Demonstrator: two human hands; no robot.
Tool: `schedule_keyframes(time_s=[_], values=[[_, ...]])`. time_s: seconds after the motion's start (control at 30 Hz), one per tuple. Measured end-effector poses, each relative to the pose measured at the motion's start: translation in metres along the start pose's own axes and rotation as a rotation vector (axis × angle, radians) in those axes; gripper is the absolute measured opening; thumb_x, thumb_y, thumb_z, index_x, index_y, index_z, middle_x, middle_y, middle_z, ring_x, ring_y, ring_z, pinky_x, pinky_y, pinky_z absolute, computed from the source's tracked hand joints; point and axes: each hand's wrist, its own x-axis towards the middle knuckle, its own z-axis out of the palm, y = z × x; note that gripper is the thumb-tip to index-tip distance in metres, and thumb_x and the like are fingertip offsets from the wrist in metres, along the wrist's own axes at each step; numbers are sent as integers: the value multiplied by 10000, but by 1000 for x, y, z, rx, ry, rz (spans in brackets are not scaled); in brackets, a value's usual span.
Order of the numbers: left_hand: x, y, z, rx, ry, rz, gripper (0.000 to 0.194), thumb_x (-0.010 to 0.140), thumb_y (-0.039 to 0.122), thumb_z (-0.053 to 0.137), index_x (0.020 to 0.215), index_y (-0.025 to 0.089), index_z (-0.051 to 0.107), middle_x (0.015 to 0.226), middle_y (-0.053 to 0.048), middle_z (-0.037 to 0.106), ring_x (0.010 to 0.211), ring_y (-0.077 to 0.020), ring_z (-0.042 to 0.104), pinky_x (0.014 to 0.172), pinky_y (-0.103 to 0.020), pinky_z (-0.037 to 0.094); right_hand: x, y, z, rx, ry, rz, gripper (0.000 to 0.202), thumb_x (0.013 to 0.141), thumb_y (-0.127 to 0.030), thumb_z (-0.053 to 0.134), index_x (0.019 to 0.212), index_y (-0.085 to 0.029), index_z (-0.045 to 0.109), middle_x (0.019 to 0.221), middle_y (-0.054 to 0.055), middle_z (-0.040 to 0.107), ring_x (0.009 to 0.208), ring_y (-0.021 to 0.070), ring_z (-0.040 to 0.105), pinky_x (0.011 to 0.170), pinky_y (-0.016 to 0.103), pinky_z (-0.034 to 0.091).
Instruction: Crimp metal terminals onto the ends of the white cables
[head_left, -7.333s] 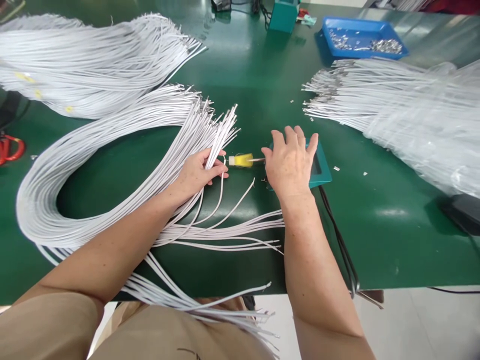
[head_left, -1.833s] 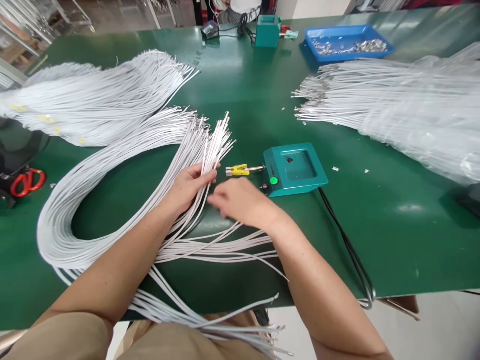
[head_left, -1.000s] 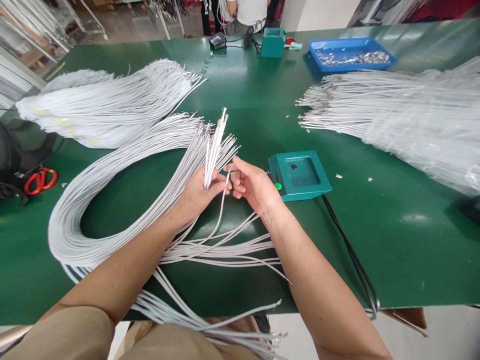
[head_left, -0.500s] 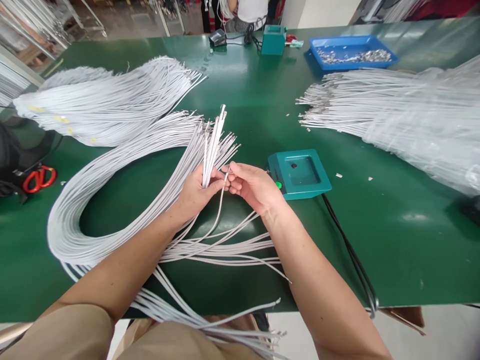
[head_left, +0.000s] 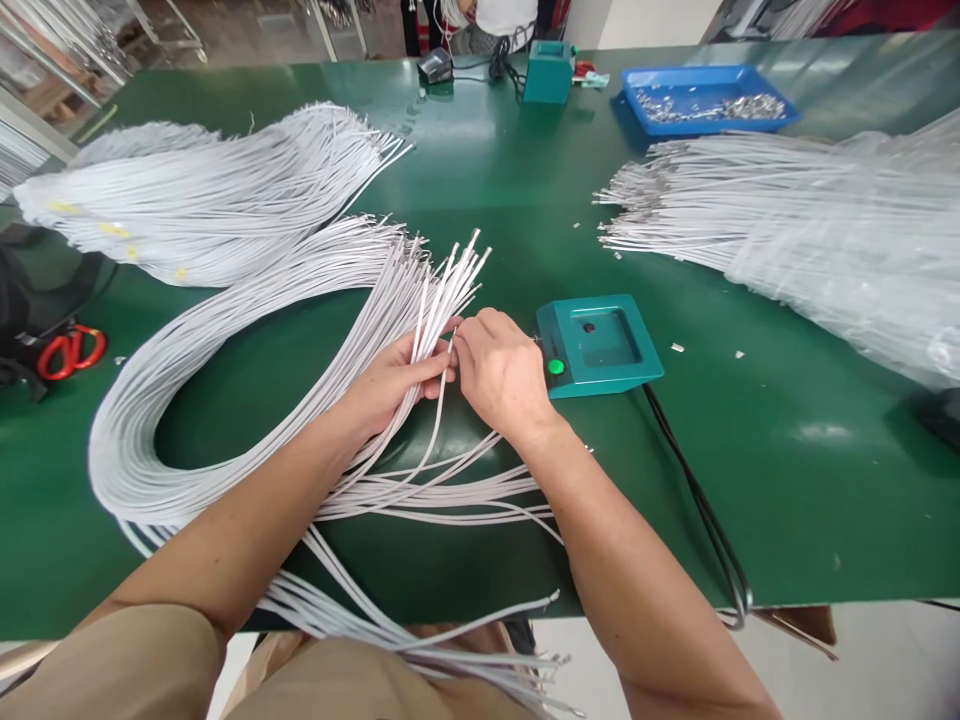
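Observation:
My left hand point(head_left: 390, 385) is closed around a small bunch of white cables point(head_left: 444, 300), whose tips fan out above the fingers. Between its thumb and fingers passes one single cable point(head_left: 436, 430). My right hand point(head_left: 501, 365) meets it there, back of the hand upward, with thumb and fingers pinched at that cable's upper end; the tip itself is mostly hidden. Behind my left forearm lies a large looped bundle of white cables point(head_left: 124, 440). A teal box with a green button point(head_left: 615, 375) stands just right of my right hand.
On the green table point(head_left: 787, 500) lie another cable bundle point(head_left: 225, 190) at left and a plastic-covered one point(head_left: 750, 200) at right. A blue tray point(head_left: 667, 125) of small metal pieces stands behind. Red-handled scissors point(head_left: 71, 352) are far left. A person point(head_left: 506, 20) is across the table.
My right hand has turned from palm-up to knuckles-up while staying at the cable end. The bunch in my left hand has tipped right and spread out.

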Motion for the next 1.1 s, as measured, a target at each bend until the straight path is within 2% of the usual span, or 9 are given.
schedule_keyframes(time_s=[0.1,0.27,0.37,0.6,0.73,0.87,0.93,1.0,1.1], values=[[3,-1,-1,33,33,-3,431,700,260,825,1103,177,697,769,7,596,643,-91,607,454,-156,372,2,6,-10,-204,-83,-155,243,971,-186,438,935,-160,677,914,98,675,865,233,561,785,353,383],[8,-6,-3,221,85,72,519,740,284,795,1232,192,657,814,-4,623,751,-147,694,413,-152,341,7,20,-21,-368,-198,-45,175,909,-111,507,972,-126,670,920,116,718,913,263,578,994,414,320],[9,-8,-2,339,85,107,524,770,313,769,1260,180,638,830,-15,641,779,-169,714,407,-156,362,7,26,-22,-363,-301,-24,193,868,-47,510,905,-141,674,874,103,725,873,243,584,985,382,330],[14,-15,-1,464,116,122,537,760,342,759,1256,174,641,842,-28,674,775,-194,730,386,-163,369,8,33,-21,-387,-275,-38,230,807,-4,504,839,-153,675,763,102,685,846,258,536,868,359,371],[18,-21,-3,531,133,128,421,773,338,723,1160,175,684,808,-34,704,727,-190,716,401,-181,382,10,35,-18,-418,-243,-34,226,812,-21,500,825,-154,683,722,103,653,804,249,511,868,364,392],[20,-25,-5,603,153,148,204,767,317,718,887,152,706,745,-43,725,623,-148,662,434,-191,392,10,33,-20,-410,-261,-19,216,816,-34,516,842,-157,692,693,89,637,808,243,527,945,407,404],[20,-25,-4,598,151,138,203,766,326,718,867,150,703,739,-48,728,601,-146,645,433,-198,392,8,32,-24,-400,-221,-8,177,843,-83,545,892,-159,697,758,96,672,902,266,562,1050,498,354],[18,-22,-2,566,143,119,264,767,342,720,947,150,714,753,-51,730,597,-149,638,426,-202,389,5,35,-26,-421,-106,45,183,872,-154,577,1018,-147,688,978,143,709,1081,314,557,1114,612,259],[16,-18,0,511,125,98,368,762,338,729,1077,147,711,780,-56,729,627,-150,651,435,-197,387,1,45,-25,-493,59,179,339,908,-208,572,1233,-118,611,1322,231,596,1301,392,449,1096,720,195]])
